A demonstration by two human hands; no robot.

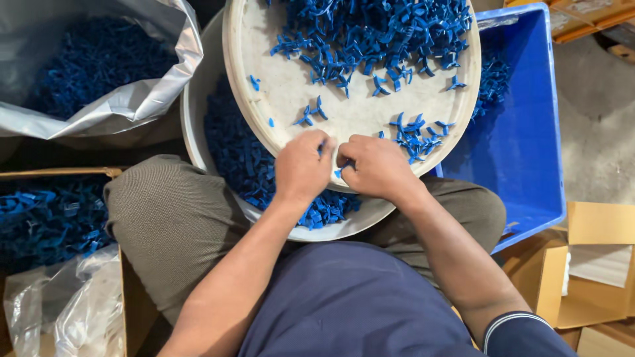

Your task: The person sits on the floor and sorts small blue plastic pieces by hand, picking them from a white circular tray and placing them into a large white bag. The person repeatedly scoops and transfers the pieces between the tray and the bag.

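Two small blue plastic pieces [329,153] sit pinched between the hands at the near edge of a round white tray [291,86], but the fingers hide most of them, so their full shape is hard to make out. The left hand [303,165] is curled narrow, and a bit of blue shows at its fingertips. The right hand [376,165] is also closed into a loose fist, with a blue bit at its thumb side; it seems to hold a piece, though the grip itself is covered.

Many more blue pieces [370,33] lie in a heap on the far part of the tray, which the top of the picture cuts off. Under the tray is a white bowl [192,125] with blue pieces, mostly hidden. A blue crate [529,132] stands to the right, a silver bag [119,106] to the left, and a cardboard box [595,264] lower right.
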